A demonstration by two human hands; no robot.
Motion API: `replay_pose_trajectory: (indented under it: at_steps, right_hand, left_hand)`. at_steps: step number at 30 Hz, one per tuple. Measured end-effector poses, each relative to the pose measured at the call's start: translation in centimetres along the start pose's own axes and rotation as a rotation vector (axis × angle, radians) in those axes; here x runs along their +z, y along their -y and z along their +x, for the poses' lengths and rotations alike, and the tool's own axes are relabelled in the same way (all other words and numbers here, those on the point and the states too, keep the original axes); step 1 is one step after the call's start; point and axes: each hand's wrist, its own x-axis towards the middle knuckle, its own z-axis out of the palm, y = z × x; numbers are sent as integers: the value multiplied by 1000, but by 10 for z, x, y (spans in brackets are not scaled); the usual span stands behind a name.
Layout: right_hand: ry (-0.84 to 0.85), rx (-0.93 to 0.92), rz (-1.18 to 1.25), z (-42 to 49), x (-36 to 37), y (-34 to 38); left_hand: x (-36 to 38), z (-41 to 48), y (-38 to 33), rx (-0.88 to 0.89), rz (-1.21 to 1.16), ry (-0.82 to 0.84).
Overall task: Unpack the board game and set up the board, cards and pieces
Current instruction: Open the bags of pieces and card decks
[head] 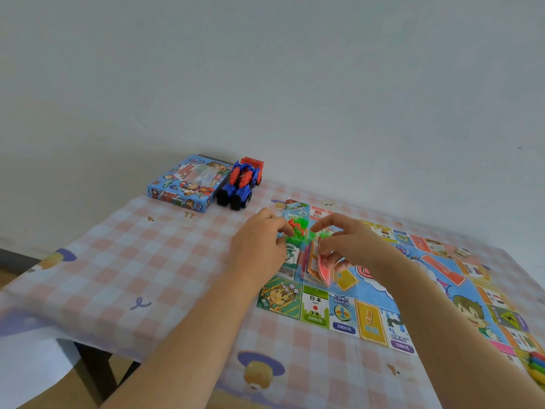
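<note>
We see the game board (413, 305) lying flat and open on the right part of the table (147, 261), which has a pink and white checked cloth on it. The left hand (259, 240) and the right hand (348, 240) hold a clear packet (303, 261) between them, over the left side of the board. The left fingers (283, 227) are curled and pinch the packet on its left side. The right thumb and first finger pinch it near the top, and the other right fingers curl around its right side. Inside the packet we see small green and red plastic pieces (298, 228) at the top, green play money (290, 256) on the left and a stack of cards (320, 268) with red backs on the right. We cannot tell if the packet is torn open. The game box (182, 184) lies flat at the far left corner of the table, near the wall and well apart from the hands. A red and blue toy truck (240, 184) sits right against the box. At the right edge, a few coloured pieces (537, 363) lie by the board's near corner, partly cut off.
</note>
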Motion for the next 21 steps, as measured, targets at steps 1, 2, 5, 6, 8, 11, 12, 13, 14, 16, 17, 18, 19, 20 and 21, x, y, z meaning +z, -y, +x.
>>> replay_pose_trajectory:
  at_steps: [1,2,5,6,8,11,12,13,14,16,17,18,19,20,21]
  right_hand:
    - [-9,-14,-26,0,1,0]
    - [-18,-23,-54,0,1,0]
    - [-38,-37,-105,1,2,-2]
    - [-46,-40,-113,1,2,-3]
    - [-61,-52,-154,3,3,-4]
    - [-92,-86,-258,4,8,-5]
    - [-102,-92,-271,5,10,-5]
    - [-110,-92,-276,5,12,-4]
    - [-116,-88,-281,6,14,-3]
    - [-129,-80,-310,7,18,-1]
    - [-135,-78,-334,8,20,0]
    - [-141,-76,-360,9,22,1]
    - [-146,-73,-375,10,23,2]
    - [-147,-68,-373,10,23,2]
    - [-144,-61,-352,10,21,1]
  left_hand:
    - [0,0,0,0,0,0]
    - [0,0,0,-1,0,0]
    - [0,0,0,-6,5,0]
    - [0,0,0,-7,5,0]
    - [0,0,0,-8,6,0]
    - [0,0,0,-11,7,-2]
    - [0,0,0,-11,6,-1]
    - [0,0,-1,-10,5,0]
    - [0,0,-1,-10,4,0]
    - [0,0,0,-9,0,-1]
    - [0,0,0,-9,-2,-4]
    - [0,0,0,-8,-4,-5]
    - [0,0,0,-7,-6,-4]
    - [0,0,0,-6,-7,-3]
    - [0,0,0,-4,-9,-3]
